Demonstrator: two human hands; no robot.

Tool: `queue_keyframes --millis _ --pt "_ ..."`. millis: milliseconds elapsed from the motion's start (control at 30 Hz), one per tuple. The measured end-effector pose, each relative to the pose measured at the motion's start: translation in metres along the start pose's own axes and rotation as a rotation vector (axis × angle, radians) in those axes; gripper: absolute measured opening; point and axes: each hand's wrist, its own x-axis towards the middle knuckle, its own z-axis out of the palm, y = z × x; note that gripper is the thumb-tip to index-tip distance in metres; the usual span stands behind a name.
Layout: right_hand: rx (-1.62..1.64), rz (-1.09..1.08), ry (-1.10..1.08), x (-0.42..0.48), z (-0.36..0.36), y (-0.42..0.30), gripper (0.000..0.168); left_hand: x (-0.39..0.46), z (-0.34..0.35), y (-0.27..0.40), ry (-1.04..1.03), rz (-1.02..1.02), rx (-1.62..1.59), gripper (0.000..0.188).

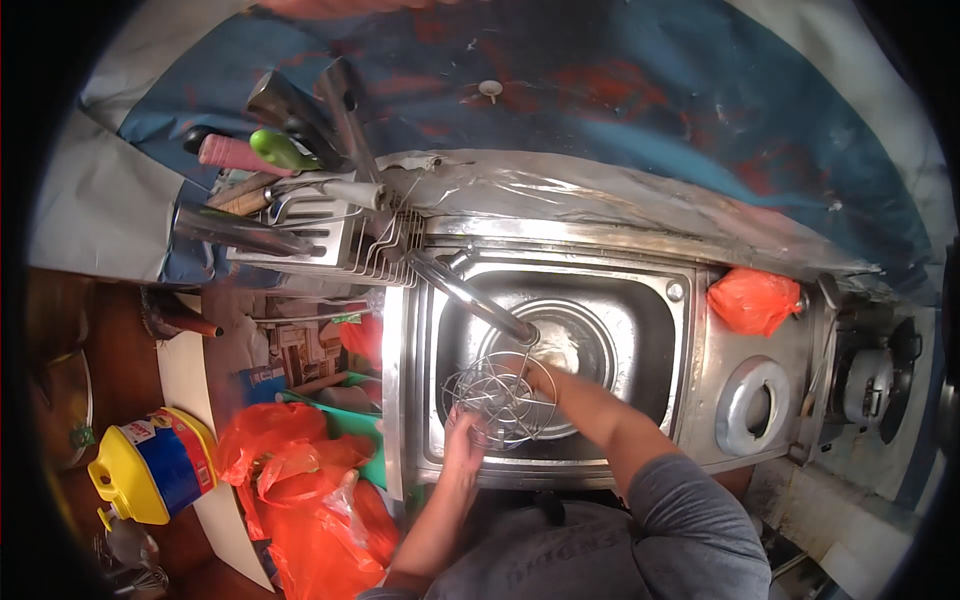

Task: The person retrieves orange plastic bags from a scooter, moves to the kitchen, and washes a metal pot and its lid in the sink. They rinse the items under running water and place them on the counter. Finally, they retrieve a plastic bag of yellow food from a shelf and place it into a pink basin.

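A round metal wire rack (502, 401) is held over the stainless steel sink (652, 352). My left hand (466, 435) is closed on its near left rim. Behind the wires, my right hand (521, 371) reaches to the rack's far side; its fingers are mostly hidden, so its grip is unclear. The chrome faucet spout (480, 300) ends just above the rack. Beneath the spout, a round metal basin or pan (551, 319) lies in the sink, with what looks like water in it.
A utensil holder (322, 232) with knives stands at the back left. Red plastic bags (315, 495) and a yellow jug (154, 465) are on the left. On the right are a red bag (754, 301), a ring-shaped metal lid (752, 405) and a pot (866, 386) on the stove.
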Motion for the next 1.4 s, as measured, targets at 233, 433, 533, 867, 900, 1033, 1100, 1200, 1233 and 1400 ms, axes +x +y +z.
queue_keyframes --millis 233,433,533,867,900,1033,1100,1200,1233,1400 --pt "-0.166 0.253 0.183 -0.053 0.004 0.066 0.017 0.008 0.008 0.011 0.072 0.003 0.029 0.023" --pt "-0.197 -0.007 0.674 -0.153 -0.08 -0.016 0.045 -0.016 0.015 0.031 0.121 0.182 0.166 0.024" --pt "0.39 0.458 0.681 -0.184 -0.062 -0.011 0.055 -0.039 0.033 0.055 0.166 0.237 0.27 0.016" --pt "2.199 0.523 0.115 -0.216 0.018 0.0 0.021 -0.087 0.063 0.095 0.206 0.339 0.259 0.015" --pt "2.181 0.539 0.132 -0.218 0.016 -0.002 0.022 -0.087 0.057 0.097 0.177 0.382 0.276 0.017" --pt "1.911 0.569 0.383 -0.201 -0.009 -0.009 0.026 -0.083 0.049 0.096 0.095 0.406 0.361 0.02" --pt "1.743 0.574 0.464 -0.213 -0.024 -0.017 0.029 -0.075 0.055 0.085 0.154 0.567 0.63 0.026" --pt "1.529 0.543 0.619 -0.228 -0.028 -0.013 0.044 -0.058 0.056 0.08 0.128 0.571 1.137 0.031" --pt "1.442 0.522 0.693 -0.237 -0.033 -0.016 0.048 -0.052 0.059 0.074 0.109 0.689 1.266 0.03" --pt "1.193 0.485 0.897 -0.271 -0.088 -0.045 0.059 -0.019 0.091 0.044 0.014 0.771 1.711 0.024"
